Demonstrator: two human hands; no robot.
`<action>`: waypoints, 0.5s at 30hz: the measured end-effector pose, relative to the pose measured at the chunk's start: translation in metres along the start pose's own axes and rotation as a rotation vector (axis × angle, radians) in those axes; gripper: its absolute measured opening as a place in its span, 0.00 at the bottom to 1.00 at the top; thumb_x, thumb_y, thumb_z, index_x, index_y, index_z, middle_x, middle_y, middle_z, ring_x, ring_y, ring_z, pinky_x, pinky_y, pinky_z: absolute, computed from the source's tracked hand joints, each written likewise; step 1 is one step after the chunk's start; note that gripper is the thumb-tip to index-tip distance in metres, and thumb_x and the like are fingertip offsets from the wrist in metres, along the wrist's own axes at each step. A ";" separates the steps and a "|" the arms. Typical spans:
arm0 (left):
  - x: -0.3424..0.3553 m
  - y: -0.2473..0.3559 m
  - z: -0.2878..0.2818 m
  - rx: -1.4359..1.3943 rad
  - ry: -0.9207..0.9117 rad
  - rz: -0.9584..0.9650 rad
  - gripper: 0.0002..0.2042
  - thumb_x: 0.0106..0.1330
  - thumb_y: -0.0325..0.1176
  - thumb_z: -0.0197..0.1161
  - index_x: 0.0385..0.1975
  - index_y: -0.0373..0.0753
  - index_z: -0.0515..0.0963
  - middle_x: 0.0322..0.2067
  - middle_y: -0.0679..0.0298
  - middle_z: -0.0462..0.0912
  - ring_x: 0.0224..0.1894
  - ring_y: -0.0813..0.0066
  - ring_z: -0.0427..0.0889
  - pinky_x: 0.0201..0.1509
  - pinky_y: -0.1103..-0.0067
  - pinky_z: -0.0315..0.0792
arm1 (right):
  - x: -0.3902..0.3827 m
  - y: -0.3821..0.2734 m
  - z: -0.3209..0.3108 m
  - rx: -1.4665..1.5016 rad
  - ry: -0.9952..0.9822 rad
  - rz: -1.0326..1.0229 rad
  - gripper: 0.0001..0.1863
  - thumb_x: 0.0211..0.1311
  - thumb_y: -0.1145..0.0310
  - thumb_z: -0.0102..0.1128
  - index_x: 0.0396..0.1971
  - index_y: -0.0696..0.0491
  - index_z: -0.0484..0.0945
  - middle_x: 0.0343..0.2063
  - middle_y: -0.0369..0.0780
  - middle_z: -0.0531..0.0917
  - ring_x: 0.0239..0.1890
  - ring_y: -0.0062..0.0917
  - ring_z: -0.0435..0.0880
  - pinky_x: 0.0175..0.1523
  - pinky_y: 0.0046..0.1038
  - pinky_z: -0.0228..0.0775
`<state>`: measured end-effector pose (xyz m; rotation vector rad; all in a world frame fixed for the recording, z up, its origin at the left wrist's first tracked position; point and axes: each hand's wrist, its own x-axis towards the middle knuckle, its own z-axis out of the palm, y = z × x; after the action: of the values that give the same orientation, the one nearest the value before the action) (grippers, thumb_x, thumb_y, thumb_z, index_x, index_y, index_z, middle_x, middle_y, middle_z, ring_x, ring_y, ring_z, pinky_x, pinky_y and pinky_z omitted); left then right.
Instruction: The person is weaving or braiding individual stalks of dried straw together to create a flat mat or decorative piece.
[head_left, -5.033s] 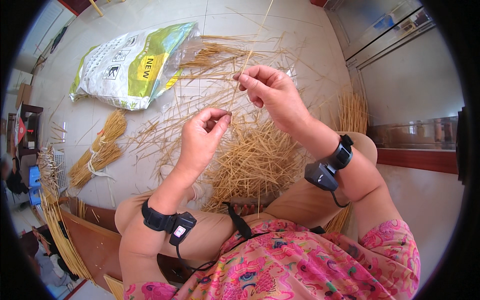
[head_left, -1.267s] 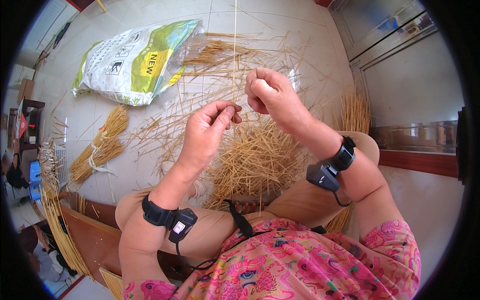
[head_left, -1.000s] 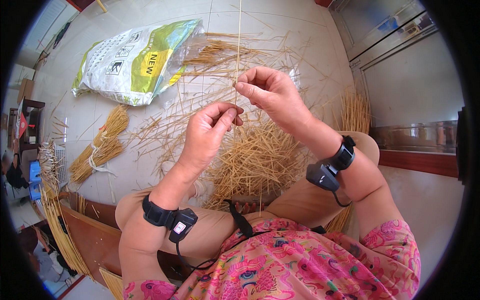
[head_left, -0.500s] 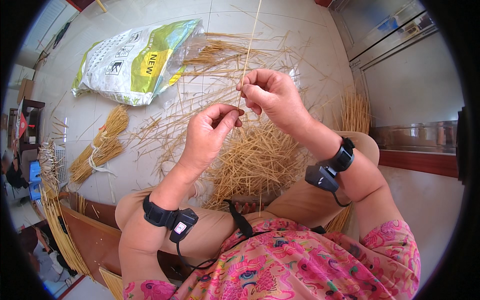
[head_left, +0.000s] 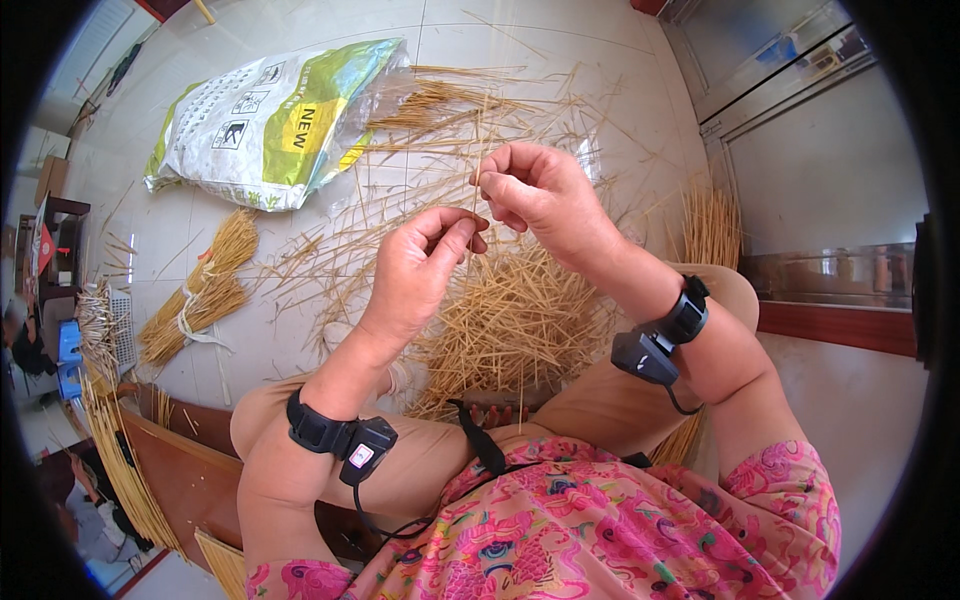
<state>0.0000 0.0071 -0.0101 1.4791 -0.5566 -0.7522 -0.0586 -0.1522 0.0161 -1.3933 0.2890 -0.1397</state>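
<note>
My right hand [head_left: 535, 190] is closed in a pinch on a thin straw stalk [head_left: 481, 135], which stands up a short way above the fingers. Just below and to the left, my left hand [head_left: 425, 255] pinches thumb against fingertips at what looks like the same stalk's lower end. The stalk is faint between the two hands. Beneath them lies a loose heap of cut straw [head_left: 520, 315], between my legs. Both wrists carry black strapped devices with cables.
A white, green and yellow plastic bag [head_left: 250, 125] lies at the far left, beside long stalks [head_left: 430, 105]. Left of the heap is a tied straw bundle [head_left: 200, 290]. More stalks [head_left: 710, 225] stand by a metal cabinet [head_left: 800, 170]. A brown wooden board [head_left: 180, 480] is at my left.
Above my right hand, the stalk now shows much shorter; before, it reached the top of the view. My right hand has shifted slightly left, while my left hand has barely moved.
</note>
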 end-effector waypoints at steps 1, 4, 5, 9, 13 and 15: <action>0.000 0.000 0.000 0.000 0.000 0.000 0.08 0.64 0.29 0.54 0.35 0.31 0.76 0.27 0.65 0.80 0.31 0.83 0.76 0.38 0.86 0.70 | -0.001 -0.002 0.001 -0.012 0.021 0.009 0.05 0.55 0.72 0.55 0.26 0.58 0.75 0.20 0.31 0.75 0.21 0.10 0.71 0.24 0.14 0.61; -0.001 0.001 0.001 -0.037 0.008 -0.008 0.08 0.64 0.29 0.53 0.36 0.32 0.76 0.27 0.66 0.78 0.30 0.84 0.73 0.35 0.87 0.65 | 0.001 0.000 0.000 -0.020 0.044 -0.026 0.05 0.57 0.70 0.57 0.28 0.56 0.74 0.18 0.30 0.73 0.18 0.09 0.66 0.22 0.12 0.58; -0.001 0.001 0.001 -0.045 -0.002 -0.005 0.08 0.64 0.29 0.53 0.36 0.32 0.76 0.27 0.66 0.78 0.30 0.84 0.72 0.35 0.87 0.65 | 0.001 0.000 0.000 -0.021 0.044 -0.026 0.05 0.57 0.70 0.57 0.28 0.56 0.74 0.18 0.30 0.73 0.18 0.09 0.66 0.22 0.12 0.58; -0.001 0.002 0.002 -0.015 -0.015 -0.013 0.08 0.64 0.30 0.54 0.35 0.32 0.76 0.26 0.66 0.78 0.30 0.85 0.72 0.35 0.87 0.65 | 0.001 0.000 -0.001 -0.027 0.031 -0.040 0.04 0.57 0.71 0.55 0.28 0.56 0.74 0.19 0.30 0.74 0.18 0.09 0.68 0.22 0.12 0.59; -0.001 0.001 0.003 0.004 -0.002 0.005 0.07 0.63 0.27 0.54 0.34 0.30 0.76 0.26 0.64 0.79 0.30 0.83 0.76 0.37 0.86 0.70 | -0.001 -0.002 0.001 0.003 0.048 -0.003 0.04 0.54 0.73 0.53 0.25 0.57 0.74 0.20 0.32 0.75 0.20 0.11 0.71 0.24 0.13 0.63; -0.001 0.001 0.003 0.005 -0.004 0.005 0.07 0.63 0.27 0.54 0.34 0.30 0.76 0.26 0.64 0.80 0.30 0.83 0.77 0.37 0.86 0.70 | 0.000 0.001 0.000 0.008 0.044 0.012 0.04 0.54 0.72 0.53 0.25 0.57 0.74 0.19 0.32 0.75 0.20 0.10 0.71 0.23 0.13 0.62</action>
<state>-0.0031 0.0056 -0.0084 1.4806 -0.5654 -0.7504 -0.0592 -0.1522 0.0149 -1.3812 0.3324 -0.1615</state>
